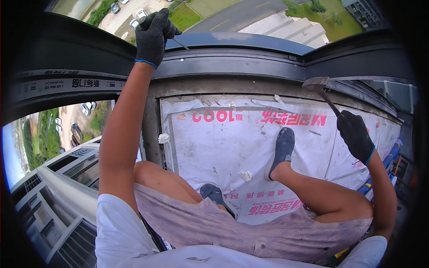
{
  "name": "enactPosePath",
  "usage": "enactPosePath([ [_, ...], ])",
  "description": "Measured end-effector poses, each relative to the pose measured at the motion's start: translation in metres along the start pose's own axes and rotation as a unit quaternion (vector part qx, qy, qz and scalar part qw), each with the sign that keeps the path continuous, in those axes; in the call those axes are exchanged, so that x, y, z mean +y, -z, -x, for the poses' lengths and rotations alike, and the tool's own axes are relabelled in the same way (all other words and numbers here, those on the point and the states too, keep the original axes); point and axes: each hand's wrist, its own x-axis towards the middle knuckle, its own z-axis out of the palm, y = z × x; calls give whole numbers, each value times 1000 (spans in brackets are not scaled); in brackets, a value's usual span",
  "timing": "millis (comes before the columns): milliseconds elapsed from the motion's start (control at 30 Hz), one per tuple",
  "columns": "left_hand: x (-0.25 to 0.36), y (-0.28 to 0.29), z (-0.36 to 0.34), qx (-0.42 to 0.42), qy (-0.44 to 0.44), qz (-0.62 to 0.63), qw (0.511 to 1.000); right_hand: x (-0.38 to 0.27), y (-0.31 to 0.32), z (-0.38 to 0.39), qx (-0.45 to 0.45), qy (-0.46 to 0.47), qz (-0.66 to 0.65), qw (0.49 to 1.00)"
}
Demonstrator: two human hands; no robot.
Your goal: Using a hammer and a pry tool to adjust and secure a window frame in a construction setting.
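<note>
My left hand (151, 38), in a dark glove, is raised to the upper window frame at top centre-left, gripping a tool with a thin metal shaft (180, 43) that points down-right toward the dark frame rail (237, 60). Its handle is hidden in my fingers. My right hand (355, 134), also gloved, is closed round the handle of a hammer (316, 84) at the right, its metal head held up beside the frame's corner, left of the right-hand rail.
I sit high up in a window opening, my feet on printed white sheeting (210, 147) over the floor. Far below are a road (223, 20) and parked cars. A building facade (58, 192) is at lower left. Blue items (392, 154) lie along the right edge.
</note>
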Motion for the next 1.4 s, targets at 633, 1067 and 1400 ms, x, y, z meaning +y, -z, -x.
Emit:
enactPosePath([
  [633,-152,-349,-1,-136,55,-112,983,5,-85,61,167,-428,-458,761],
  [1067,-165,-367,-9,-331,-57,-350,874,16,-66,44,239,-302,-419,822],
  [1400,-185,-370,-19,-347,25,-313,884,51,-59,-13,343,-219,-118,906],
])
